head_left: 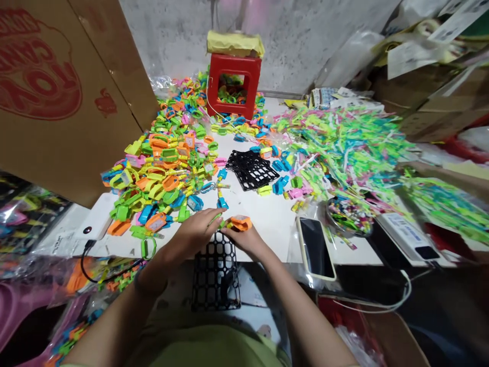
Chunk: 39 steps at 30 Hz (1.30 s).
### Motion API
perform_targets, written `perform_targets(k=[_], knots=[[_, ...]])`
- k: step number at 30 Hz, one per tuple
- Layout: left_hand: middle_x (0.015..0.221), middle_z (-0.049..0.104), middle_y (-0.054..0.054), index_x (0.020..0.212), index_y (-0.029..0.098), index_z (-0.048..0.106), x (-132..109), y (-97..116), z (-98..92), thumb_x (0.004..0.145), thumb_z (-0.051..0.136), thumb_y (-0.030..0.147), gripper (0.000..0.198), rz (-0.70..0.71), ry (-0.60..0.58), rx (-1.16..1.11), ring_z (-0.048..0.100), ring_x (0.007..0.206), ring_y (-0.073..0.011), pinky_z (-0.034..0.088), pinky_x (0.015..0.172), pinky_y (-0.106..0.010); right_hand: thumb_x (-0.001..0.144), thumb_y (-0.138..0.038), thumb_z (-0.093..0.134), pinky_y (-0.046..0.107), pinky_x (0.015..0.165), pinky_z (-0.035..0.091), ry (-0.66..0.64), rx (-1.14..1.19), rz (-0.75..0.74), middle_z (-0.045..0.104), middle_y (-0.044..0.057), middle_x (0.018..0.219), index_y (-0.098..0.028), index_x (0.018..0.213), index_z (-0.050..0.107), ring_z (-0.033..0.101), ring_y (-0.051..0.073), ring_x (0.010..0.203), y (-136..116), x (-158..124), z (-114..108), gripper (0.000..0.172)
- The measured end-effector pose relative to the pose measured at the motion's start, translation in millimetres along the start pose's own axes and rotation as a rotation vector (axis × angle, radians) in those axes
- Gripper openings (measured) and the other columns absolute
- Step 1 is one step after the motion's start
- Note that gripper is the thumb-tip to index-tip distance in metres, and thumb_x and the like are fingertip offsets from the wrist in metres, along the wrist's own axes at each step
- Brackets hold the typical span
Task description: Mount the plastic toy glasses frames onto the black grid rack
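Both hands meet at the near edge of a white table [267, 214]. My right hand [246, 240] pinches a small orange plastic toy piece [240, 222]. My left hand [196, 232] holds a thin green strip [222, 223] against that piece. Just below the hands a black plastic grid tray [216, 278] hangs over the table edge toward my lap. A big heap of orange, green, yellow and blue toy pieces [164, 168] lies left of the hands.
More black grid trays [252, 169] lie mid-table. Green and pink strips [344, 142] cover the right side. A red stool [234, 84] stands at the back. A phone [315, 247], a bowl of small parts [348, 214], a second phone [407, 234] and a cardboard box [57, 97] surround the spot.
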<state>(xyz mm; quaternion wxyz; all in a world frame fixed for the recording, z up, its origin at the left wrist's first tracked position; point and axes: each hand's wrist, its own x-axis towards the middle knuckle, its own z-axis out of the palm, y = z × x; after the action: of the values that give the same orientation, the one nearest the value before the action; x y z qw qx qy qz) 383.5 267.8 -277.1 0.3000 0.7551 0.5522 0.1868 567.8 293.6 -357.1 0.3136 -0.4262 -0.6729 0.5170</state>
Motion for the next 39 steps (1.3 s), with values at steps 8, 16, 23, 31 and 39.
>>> perform_targets(k=[8, 16, 23, 31, 39], knots=[[0.13, 0.063, -0.01, 0.137, 0.021, 0.05, -6.2, -5.6, 8.3, 0.093, 0.047, 0.052, 0.054, 0.159, 0.082, 0.12, 0.058, 0.118, -0.0264, 0.046, 0.099, -0.039, 0.078, -0.014, 0.061, 0.024, 0.07, 0.044, -0.167, -0.339, -0.129, 0.067, 0.0, 0.081, -0.019, 0.082, 0.065, 0.058, 0.015, 0.074, -10.1, 14.1, -9.8, 0.007], [0.11, 0.072, -0.007, 0.125, 0.022, 0.062, -1.5, 1.4, 25.2, 0.091, 0.054, 0.05, 0.045, 0.111, 0.263, 0.255, 0.066, 0.1, -0.0246, 0.048, 0.091, -0.035, 0.071, -0.003, 0.053, 0.023, 0.067, 0.043, -0.366, -0.476, -0.167, 0.07, 0.002, 0.084, -0.016, 0.081, 0.067, 0.059, 0.015, 0.074, -13.7, 28.9, -11.6, 0.022], [0.1, 0.074, -0.003, 0.113, 0.025, 0.068, 3.0, 9.3, 26.3, 0.084, 0.066, 0.048, 0.037, -0.01, 0.279, 0.265, 0.068, 0.091, -0.0234, 0.049, 0.078, -0.031, 0.075, -0.004, 0.053, 0.024, 0.073, 0.042, -0.403, -0.611, -0.195, 0.069, 0.003, 0.092, -0.018, 0.099, 0.069, 0.059, 0.015, 0.08, -34.4, 66.2, -48.5, 0.032], [0.111, 0.073, -0.002, 0.121, 0.025, 0.064, 0.7, 8.6, 20.2, 0.082, 0.068, 0.05, 0.046, -0.028, 0.219, 0.203, 0.066, 0.101, -0.0236, 0.048, 0.086, -0.032, 0.074, -0.014, 0.063, 0.035, 0.09, 0.036, -0.186, -0.574, -0.191, 0.064, 0.011, 0.101, -0.018, 0.09, 0.068, 0.054, 0.025, 0.101, -16.7, 108.9, -43.9, 0.018], [0.117, 0.07, -0.004, 0.126, 0.026, 0.06, -2.3, -1.3, 21.7, 0.081, 0.069, 0.046, 0.05, 0.074, 0.203, 0.272, 0.065, 0.103, -0.0236, 0.05, 0.087, -0.032, 0.093, -0.045, 0.043, 0.028, 0.06, 0.047, 0.033, -0.153, -0.016, 0.064, 0.004, 0.077, -0.016, 0.098, 0.058, 0.058, 0.017, 0.066, 17.0, 4.0, -25.1, 0.033]])
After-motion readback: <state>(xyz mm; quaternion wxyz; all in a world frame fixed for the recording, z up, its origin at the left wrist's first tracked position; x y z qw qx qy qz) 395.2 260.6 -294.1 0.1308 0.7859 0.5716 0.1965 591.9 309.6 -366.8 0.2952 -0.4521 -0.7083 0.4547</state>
